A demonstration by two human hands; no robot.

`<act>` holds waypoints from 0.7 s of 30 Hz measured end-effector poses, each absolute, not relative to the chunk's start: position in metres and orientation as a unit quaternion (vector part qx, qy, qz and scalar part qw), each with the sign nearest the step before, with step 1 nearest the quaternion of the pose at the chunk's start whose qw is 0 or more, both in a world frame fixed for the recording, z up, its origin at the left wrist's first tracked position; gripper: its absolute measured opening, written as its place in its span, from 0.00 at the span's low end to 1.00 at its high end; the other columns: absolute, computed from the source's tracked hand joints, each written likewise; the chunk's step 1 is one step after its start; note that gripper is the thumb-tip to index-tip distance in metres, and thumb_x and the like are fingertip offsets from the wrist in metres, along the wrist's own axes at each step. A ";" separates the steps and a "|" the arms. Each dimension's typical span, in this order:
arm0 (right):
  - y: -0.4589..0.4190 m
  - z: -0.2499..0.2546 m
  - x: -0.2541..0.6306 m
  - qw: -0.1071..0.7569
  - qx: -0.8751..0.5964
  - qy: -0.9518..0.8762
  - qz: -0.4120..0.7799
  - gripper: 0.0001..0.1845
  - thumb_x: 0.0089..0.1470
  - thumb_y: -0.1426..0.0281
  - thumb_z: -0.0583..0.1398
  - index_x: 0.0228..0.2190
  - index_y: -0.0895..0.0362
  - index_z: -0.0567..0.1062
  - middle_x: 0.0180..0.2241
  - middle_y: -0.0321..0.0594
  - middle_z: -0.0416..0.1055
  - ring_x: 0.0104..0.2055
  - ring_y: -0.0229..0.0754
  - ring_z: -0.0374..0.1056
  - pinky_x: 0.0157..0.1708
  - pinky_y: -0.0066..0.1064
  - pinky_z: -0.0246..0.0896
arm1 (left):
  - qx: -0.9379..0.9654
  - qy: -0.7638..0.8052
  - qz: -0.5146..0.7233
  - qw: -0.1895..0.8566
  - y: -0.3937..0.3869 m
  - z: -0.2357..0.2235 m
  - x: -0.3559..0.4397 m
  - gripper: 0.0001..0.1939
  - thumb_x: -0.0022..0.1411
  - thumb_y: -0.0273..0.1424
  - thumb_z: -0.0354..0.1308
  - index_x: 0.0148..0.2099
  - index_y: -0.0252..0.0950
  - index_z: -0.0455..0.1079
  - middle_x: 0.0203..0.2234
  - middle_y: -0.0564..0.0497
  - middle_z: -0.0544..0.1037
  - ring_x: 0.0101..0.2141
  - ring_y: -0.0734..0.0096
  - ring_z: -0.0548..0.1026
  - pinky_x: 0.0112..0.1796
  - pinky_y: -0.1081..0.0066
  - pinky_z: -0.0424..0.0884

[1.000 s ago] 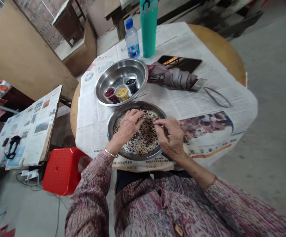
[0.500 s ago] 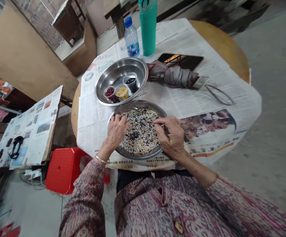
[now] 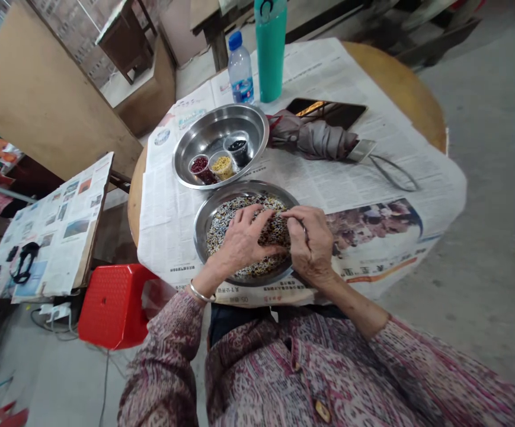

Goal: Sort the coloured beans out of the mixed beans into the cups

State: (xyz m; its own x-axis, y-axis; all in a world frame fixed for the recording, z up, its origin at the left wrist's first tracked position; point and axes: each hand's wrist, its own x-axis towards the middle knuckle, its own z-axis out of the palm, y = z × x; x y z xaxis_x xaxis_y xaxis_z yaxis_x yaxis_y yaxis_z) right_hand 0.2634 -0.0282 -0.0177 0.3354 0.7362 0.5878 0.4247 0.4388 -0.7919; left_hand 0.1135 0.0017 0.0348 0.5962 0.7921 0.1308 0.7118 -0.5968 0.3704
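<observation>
A shallow metal plate [image 3: 201, 232] holds a mix of white, yellow, dark red and black grains [image 3: 221, 228]. My left hand [image 3: 249, 238] is over the middle of the mix, fingers spread, hiding part of it. At the plate's right rim, my right hand [image 3: 313, 246] has its fingers curled with thumb and forefinger close together; whatever they pinch, if anything, is too small to make out. Just beyond the plate stands a metal basin [image 3: 215, 127]. Inside it are clear cups of dark red beans [image 3: 201, 166], yellow kernels [image 3: 222, 165] and black beans [image 3: 239, 148].
Newspaper [image 3: 310, 184] covers the round table. At the back stand a water bottle [image 3: 240, 74] and a teal bottle [image 3: 271, 56]. A folded grey umbrella [image 3: 314, 137] lies before a dark tablet-like slab [image 3: 346, 112]. A red stool [image 3: 110, 305] is at the left.
My left hand has moved right, from the plate's left side to over its middle, close to my right hand. The right hand stays at the right rim, its fingers curled more.
</observation>
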 end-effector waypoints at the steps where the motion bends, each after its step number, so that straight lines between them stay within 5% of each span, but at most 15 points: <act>1: -0.028 -0.017 0.263 0.634 -0.518 -0.560 0.123 0.11 0.67 0.66 0.53 0.40 0.51 0.75 0.40 0.43 0.76 0.45 0.48 0.71 0.49 0.46 0.66 | 0.892 0.416 0.118 0.131 0.005 0.036 0.118 0.34 0.59 0.41 0.69 0.64 0.39 0.62 0.63 0.40 0.63 0.65 0.47 0.61 0.64 0.46 0.64; 4: -0.029 -0.017 0.263 0.634 -0.525 -0.555 0.123 0.12 0.67 0.65 0.52 0.40 0.51 0.75 0.41 0.44 0.75 0.46 0.48 0.70 0.50 0.47 0.66 | 0.911 0.391 0.055 0.123 0.012 0.036 0.130 0.32 0.60 0.41 0.67 0.63 0.39 0.63 0.65 0.40 0.63 0.65 0.46 0.60 0.64 0.45 0.63; 10: -0.029 -0.019 0.263 0.634 -0.520 -0.560 0.122 0.11 0.66 0.66 0.53 0.40 0.52 0.75 0.41 0.44 0.74 0.46 0.48 0.70 0.50 0.46 0.65 | 0.931 0.342 -0.051 0.116 0.011 0.038 0.127 0.13 0.64 0.29 0.59 0.51 0.38 0.74 0.47 0.45 0.76 0.51 0.55 0.71 0.52 0.54 0.72; 16: -0.028 -0.018 0.264 0.626 -0.529 -0.558 0.127 0.10 0.66 0.64 0.54 0.39 0.51 0.75 0.40 0.43 0.74 0.46 0.48 0.70 0.49 0.46 0.66 | 0.909 0.406 -0.022 0.095 -0.004 0.056 0.076 0.10 0.64 0.21 0.54 0.42 0.37 0.74 0.45 0.47 0.75 0.49 0.61 0.71 0.53 0.59 0.72; 21: -0.028 -0.017 0.264 0.623 -0.532 -0.558 0.134 0.10 0.66 0.64 0.54 0.39 0.51 0.75 0.40 0.43 0.74 0.46 0.48 0.70 0.49 0.46 0.65 | 0.856 0.507 -0.007 0.098 -0.030 0.076 0.051 0.14 0.66 0.36 0.63 0.51 0.36 0.69 0.48 0.45 0.73 0.48 0.58 0.72 0.49 0.58 0.74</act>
State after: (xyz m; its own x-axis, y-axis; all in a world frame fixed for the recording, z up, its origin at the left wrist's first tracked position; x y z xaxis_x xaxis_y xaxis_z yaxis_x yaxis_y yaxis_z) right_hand 0.2635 -0.0283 -0.0173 0.3410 0.7601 0.5532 0.4268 0.3991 -0.8115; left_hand 0.0510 -0.0304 0.0758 0.4850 0.8674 -0.1108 0.8701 -0.4659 0.1609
